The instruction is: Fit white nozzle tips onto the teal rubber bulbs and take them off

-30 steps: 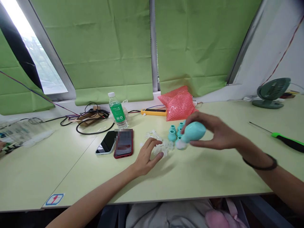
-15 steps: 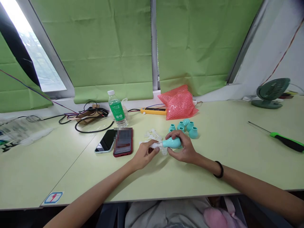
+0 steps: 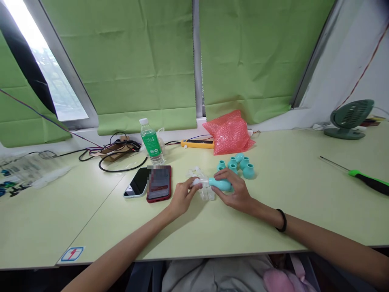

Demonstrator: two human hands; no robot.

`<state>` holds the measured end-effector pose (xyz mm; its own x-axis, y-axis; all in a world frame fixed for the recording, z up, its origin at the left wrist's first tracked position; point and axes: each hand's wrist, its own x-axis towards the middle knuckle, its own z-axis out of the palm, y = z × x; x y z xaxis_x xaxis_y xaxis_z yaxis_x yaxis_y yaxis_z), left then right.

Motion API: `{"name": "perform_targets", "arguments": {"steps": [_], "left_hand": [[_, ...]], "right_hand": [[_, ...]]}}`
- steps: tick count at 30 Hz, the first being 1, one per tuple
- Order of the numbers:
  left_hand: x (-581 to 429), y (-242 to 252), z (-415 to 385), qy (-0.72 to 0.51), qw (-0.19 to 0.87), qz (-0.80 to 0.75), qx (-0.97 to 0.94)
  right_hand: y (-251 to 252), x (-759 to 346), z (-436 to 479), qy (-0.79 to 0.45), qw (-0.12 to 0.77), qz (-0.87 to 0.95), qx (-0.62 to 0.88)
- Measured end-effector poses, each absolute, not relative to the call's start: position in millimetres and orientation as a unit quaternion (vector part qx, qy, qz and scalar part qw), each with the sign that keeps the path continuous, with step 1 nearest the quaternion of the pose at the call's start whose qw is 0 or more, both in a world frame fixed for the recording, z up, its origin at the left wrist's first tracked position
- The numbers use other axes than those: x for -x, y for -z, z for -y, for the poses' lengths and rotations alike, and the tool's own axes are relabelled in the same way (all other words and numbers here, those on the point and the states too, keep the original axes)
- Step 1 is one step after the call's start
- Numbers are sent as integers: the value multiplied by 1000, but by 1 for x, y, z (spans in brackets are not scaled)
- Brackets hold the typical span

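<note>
Between my hands is a teal rubber squeeze bulb (image 3: 221,184) joined end to end with a clear plastic nozzle (image 3: 204,182). My right hand (image 3: 235,190) is closed around the bulb, thumb below and fingers on top. The nozzle's whitish outer end is pinched by the thumb and fingers of my left hand (image 3: 184,195). Beneath and behind the nozzle lies a loose pile of clear plastic pieces (image 3: 207,194). Several more teal bulbs (image 3: 248,171) stand just past my right hand, most with their round openings upward.
Two phones (image 3: 159,184) lie left of my hands, with a water bottle (image 3: 152,144) behind them. A pink bubble-wrap bag (image 3: 232,134) and a yellow power strip (image 3: 197,144) are at the back. A screwdriver (image 3: 364,178) and a green fan (image 3: 349,119) are on the right.
The fingers of my left hand have shifted slightly up along the nozzle, and my right-hand fingers lie flatter over the bulb. The camera view has shifted a little.
</note>
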<state>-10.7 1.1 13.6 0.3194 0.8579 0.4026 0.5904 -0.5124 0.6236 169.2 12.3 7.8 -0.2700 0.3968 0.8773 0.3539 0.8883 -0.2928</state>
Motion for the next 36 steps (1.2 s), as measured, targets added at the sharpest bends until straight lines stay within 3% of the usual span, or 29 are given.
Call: {"name": "perform_targets", "arguments": {"steps": [4,10,15,23,36], "left_hand": [[17,-5,-13,-350,113,-490,-790],[19,13,-21,-256,-57,-487,-833],[15,14,-16,-222,-51,-474,-850],[12,-9,1,-360,-26,-360,-860],[7,-9,5,-386,-202,-305,-847]], "right_hand": [[-7,-169,-10,6,567,790,233],[-11,-168,-8,-95,557,770,296],[-5,-165,-7,-190,528,762,325],[-3,-164,-4,-261,515,728,369],[-5,-160,0,-434,505,650,366]]}}
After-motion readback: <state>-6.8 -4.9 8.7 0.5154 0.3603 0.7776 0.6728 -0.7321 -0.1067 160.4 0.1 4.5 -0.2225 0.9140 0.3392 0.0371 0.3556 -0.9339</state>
